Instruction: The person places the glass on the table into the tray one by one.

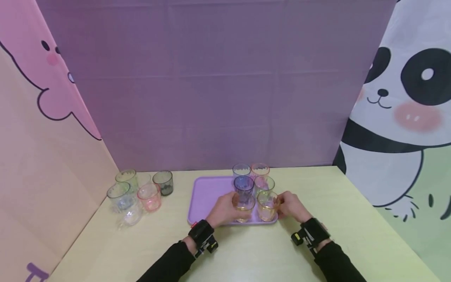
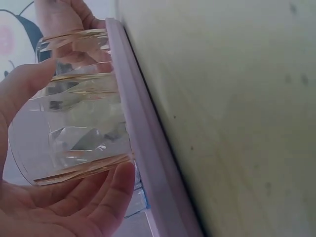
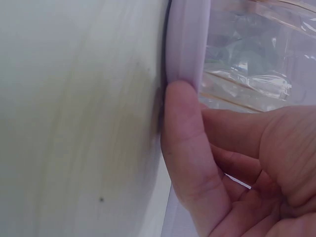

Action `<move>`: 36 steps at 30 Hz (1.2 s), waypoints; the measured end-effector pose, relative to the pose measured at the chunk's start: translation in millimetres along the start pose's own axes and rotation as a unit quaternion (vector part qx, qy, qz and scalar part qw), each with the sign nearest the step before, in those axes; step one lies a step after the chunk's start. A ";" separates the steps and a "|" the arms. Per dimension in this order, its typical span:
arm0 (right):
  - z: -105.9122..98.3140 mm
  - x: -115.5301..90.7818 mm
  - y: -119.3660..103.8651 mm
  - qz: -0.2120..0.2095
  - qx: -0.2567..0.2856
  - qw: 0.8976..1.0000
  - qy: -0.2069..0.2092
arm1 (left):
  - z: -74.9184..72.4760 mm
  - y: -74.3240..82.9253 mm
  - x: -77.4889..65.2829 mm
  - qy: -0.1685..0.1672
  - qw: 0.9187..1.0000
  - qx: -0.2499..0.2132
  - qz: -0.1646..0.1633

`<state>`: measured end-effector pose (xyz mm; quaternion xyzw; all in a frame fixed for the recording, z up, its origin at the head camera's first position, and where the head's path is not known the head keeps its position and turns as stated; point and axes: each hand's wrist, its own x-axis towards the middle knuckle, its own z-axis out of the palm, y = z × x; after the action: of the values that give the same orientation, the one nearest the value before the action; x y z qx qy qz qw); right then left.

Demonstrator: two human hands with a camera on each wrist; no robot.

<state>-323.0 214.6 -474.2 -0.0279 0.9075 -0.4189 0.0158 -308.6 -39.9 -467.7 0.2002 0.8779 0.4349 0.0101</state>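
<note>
My left hand (image 1: 226,209) grips a clear glass (image 1: 244,209) with a faint amber tint at the front of the purple tray (image 1: 209,196). In the left wrist view, the thumb lies on one side of this glass and the curled fingers lie on the other, close to the tray's rim. My right hand (image 1: 292,205) pinches the tray at its front right corner, one fingertip against the rim in the right wrist view. Right beside it on the tray stands a yellowish glass (image 1: 266,211). Behind these two are a dark blue glass (image 1: 244,186) and a green-rimmed glass (image 1: 264,185).
At the tray's back stand a pale blue glass (image 1: 241,170) and a pink-rimmed glass (image 1: 260,169). Several more glasses group at the table's left, including a grey glass (image 1: 163,183), a pink glass (image 1: 149,197) and a clear glass (image 1: 132,214). A purple cloth (image 1: 225,86) hangs behind the table.
</note>
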 end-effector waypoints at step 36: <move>-0.7 -0.4 0.2 0.009 0.003 1.000 -0.001 | 2.2 1.2 -4.3 -0.004 1.000 0.003 0.014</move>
<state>-322.7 215.3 -473.9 -0.0199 0.9064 -0.4215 0.0209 -303.9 -39.1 -468.8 0.2138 0.8764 0.4315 0.0066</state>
